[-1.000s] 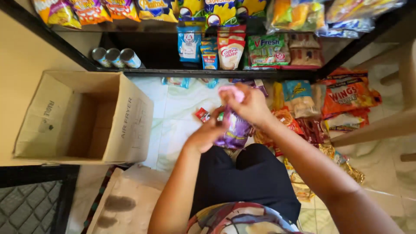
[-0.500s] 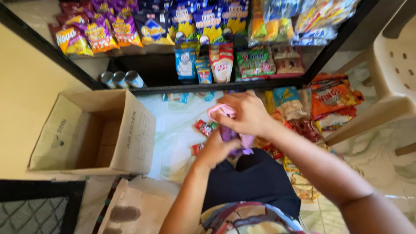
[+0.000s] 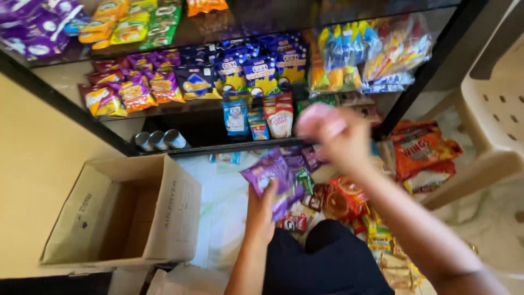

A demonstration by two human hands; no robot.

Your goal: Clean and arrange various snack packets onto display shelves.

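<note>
My left hand grips a stack of purple snack packets low in the middle, above my dark-clothed lap. My right hand, blurred by motion, is raised toward the black shelf and holds a pink packet. The pink packet sits just in front of the lower shelf's red-and-white and blue packets. Higher shelves carry rows of purple, red, blue and yellow snack bags.
An open brown cardboard box stands on the floor at left. Loose orange and red snack packets lie on the floor at right, below a cream plastic chair. Three small cans sit on the bottom shelf.
My right hand has lifted away from the purple stack toward the shelf with the pink packet. The camera has tilted up, showing more shelves. My left hand keeps the purple packets.
</note>
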